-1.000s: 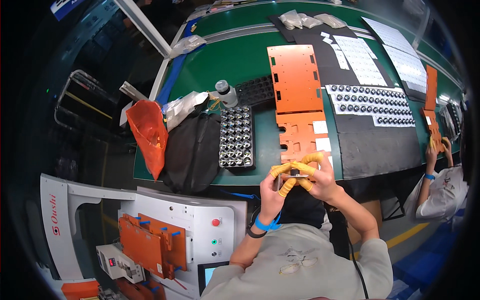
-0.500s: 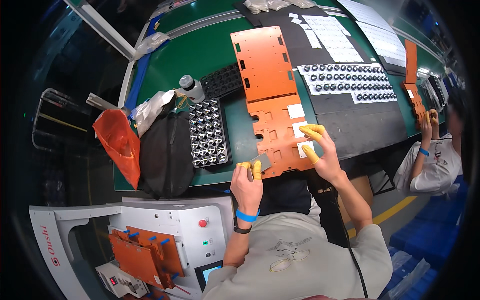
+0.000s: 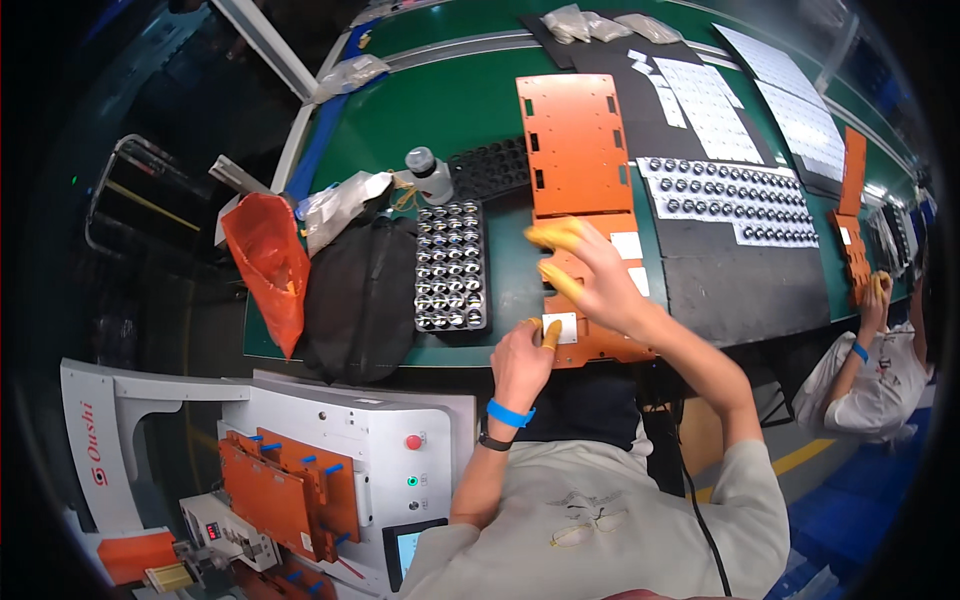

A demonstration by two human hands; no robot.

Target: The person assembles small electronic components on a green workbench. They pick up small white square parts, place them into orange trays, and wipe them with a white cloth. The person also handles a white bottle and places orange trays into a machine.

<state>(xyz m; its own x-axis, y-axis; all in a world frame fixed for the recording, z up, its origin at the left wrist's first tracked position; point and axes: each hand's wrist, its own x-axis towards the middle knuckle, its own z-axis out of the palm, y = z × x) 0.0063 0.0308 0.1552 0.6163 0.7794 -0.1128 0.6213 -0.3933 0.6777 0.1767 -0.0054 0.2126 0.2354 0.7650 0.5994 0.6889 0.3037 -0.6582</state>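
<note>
My left hand [image 3: 524, 362], in yellow finger cots, pinches a thin white square plate [image 3: 560, 328] at its left edge. The plate overlaps the near left corner of an orange holed panel [image 3: 597, 349]. My right hand [image 3: 590, 268], also in yellow finger cots, hovers over the middle of that panel with thumb and fingers spread and nothing between them. Two other white square plates [image 3: 626, 245] show along the panel's right side. My right hand and forearm hide part of the panel. A taller orange panel [image 3: 574, 140] adjoins it at the far end.
Left of the panels stand a tray of round metal-topped cylinders [image 3: 450, 265], a dark empty tray [image 3: 490, 168] and a clear bottle [image 3: 430, 177]. To the right, black round parts [image 3: 730, 190] sit in rows on white sheets. A co-worker [image 3: 865, 375] works at far right.
My right hand has moved left from the panel's right edge to over its middle. The plate in my left hand showed grey and tilted before; now its white face shows. The whole view has shifted.
</note>
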